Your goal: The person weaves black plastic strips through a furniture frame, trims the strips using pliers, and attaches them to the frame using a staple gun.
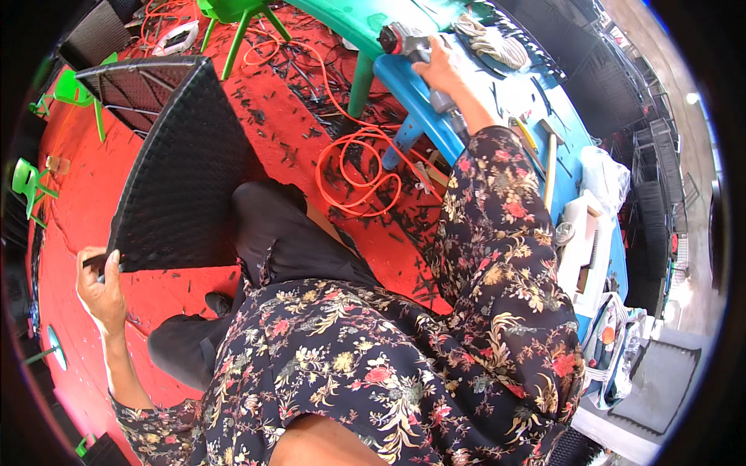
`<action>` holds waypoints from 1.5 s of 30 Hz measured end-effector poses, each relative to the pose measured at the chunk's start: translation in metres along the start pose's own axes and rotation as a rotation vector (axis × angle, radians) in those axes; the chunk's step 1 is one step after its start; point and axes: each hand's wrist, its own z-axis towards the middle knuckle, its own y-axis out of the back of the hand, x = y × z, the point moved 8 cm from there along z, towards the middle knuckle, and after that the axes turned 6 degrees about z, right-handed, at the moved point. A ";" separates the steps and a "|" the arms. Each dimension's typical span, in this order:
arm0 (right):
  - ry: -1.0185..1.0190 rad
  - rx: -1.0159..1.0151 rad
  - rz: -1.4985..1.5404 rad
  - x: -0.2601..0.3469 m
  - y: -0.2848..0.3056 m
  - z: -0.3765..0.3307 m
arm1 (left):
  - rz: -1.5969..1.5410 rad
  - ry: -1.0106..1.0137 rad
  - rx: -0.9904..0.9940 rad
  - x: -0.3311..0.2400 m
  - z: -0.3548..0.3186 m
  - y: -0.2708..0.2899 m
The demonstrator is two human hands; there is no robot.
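Note:
My left hand (99,289) grips the near corner of a large black woven panel (175,167) that stands on the red floor to my left. My right hand (437,68) reaches out to the blue table (435,128) and is closed around a grey power tool (404,43) lying at its far end. My flowered sleeve runs from the lower middle up to that hand.
An orange cable (357,167) coils on the red floor (295,132) among black offcuts. Green plastic chairs (74,93) stand at the left and top. A hammer (550,167), gloves (489,43) and white containers (583,248) lie on the blue table. Black panels are stacked at right.

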 end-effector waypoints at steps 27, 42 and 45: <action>-0.552 0.025 -0.267 -0.207 0.137 -0.140 | -0.010 0.077 -0.076 0.033 -0.064 0.012; -0.379 0.162 0.540 -0.199 0.092 -0.071 | 0.397 -0.099 -0.285 -0.040 -0.085 0.021; -0.074 0.066 0.503 -0.142 0.089 -0.030 | 0.470 -0.176 -0.311 -0.047 -0.091 0.019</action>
